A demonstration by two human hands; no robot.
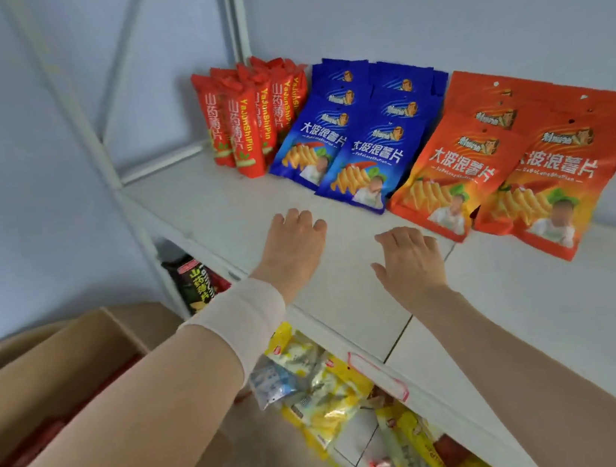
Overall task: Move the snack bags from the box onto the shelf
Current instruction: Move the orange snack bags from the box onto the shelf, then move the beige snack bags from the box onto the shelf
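Note:
Snack bags lean against the wall on the white shelf (240,207): narrow red bags (246,131) at the left, blue chip bags (349,141) in the middle, orange chip bags (497,165) at the right. My left hand (292,247) hovers over the bare front part of the shelf, fingers curled down and empty, with a pale wrist band on the arm. My right hand (407,259) hovers beside it, fingers apart and empty. The cardboard box (78,342) stands at the lower left, with red bags (39,437) inside, partly hidden by my left arm.
A lower shelf under the front edge holds yellow snack packets (318,381) and a dark bag (195,283). White shelf uprights (87,117) rise at the left. A grey wall backs the shelf. A red-outlined label (376,377) sits on the shelf's front edge.

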